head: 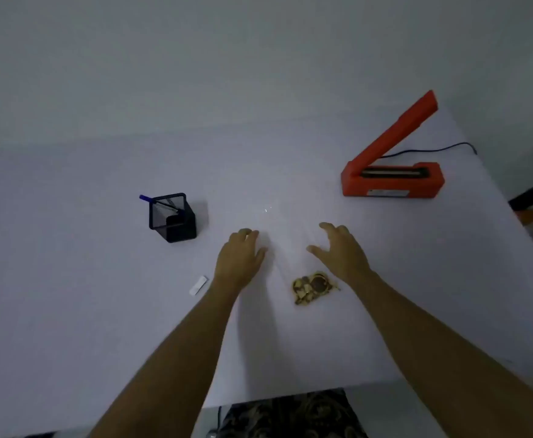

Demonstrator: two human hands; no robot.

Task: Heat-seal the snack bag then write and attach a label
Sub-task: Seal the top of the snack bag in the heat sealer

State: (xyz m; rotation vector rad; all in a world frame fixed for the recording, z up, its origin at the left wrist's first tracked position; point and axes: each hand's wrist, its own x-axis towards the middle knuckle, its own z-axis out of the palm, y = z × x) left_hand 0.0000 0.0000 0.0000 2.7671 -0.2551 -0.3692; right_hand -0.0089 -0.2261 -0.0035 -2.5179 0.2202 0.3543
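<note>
A clear snack bag [285, 235] lies on the white table [69, 279], its plastic barely visible; brown and yellow snacks [312, 287] sit at its near end. My left hand [241, 257] rests palm down at the bag's left side, fingers slightly curled. My right hand [341, 251] hovers at its right side with fingers spread. Neither holds anything. An orange heat sealer [391, 178] stands at the far right with its arm raised. A small white label [198, 285] lies left of my left wrist. A blue pen [157, 202] leans in a black mesh holder [173, 218].
The sealer's black cord [432, 150] runs off toward the table's far right edge. The table's near edge crosses the bottom of the view, with patterned fabric [290, 415] below it. A plain wall stands behind the table.
</note>
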